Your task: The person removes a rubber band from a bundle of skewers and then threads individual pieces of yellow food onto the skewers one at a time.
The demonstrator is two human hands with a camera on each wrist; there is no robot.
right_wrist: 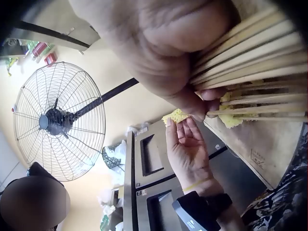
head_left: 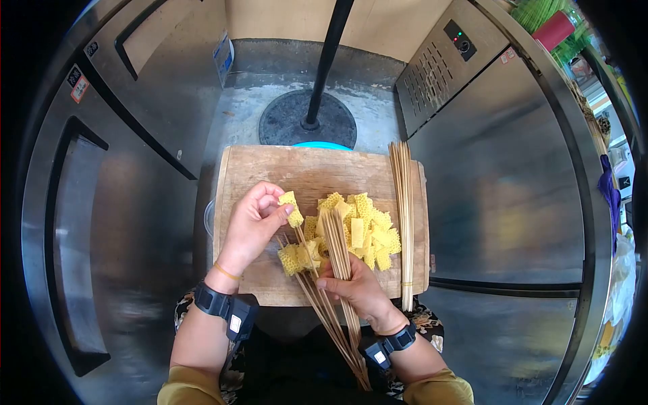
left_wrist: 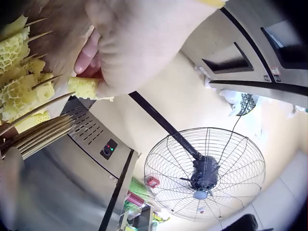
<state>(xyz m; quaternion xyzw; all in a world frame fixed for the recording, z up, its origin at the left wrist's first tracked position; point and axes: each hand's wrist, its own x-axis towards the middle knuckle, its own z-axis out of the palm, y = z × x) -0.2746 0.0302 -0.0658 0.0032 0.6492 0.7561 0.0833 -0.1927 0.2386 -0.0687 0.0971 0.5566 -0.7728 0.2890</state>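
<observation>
My left hand (head_left: 251, 219) pinches a small yellow piece of honeycomb tripe (head_left: 291, 210) between thumb and fingers, above the cutting board. The tip of one bamboo skewer meets the lower end of this piece. A bundle of bamboo skewers (head_left: 339, 250) is gripped in my right hand (head_left: 361, 290), points up and away from me. Several more skewers (head_left: 324, 307) fan out beside that bundle, with tripe pieces (head_left: 290, 259) around their upper ends. Behind the bundle lies a heap of cut tripe (head_left: 368, 229), partly hidden by it.
A wooden cutting board (head_left: 250, 169) lies before me. Along its right side rests a long bundle of spare skewers (head_left: 403, 216). Steel cabinets (head_left: 499, 169) stand on both sides. Beyond the board is a round black base (head_left: 277, 118) with the pole of a wire-cage fan (left_wrist: 204, 173).
</observation>
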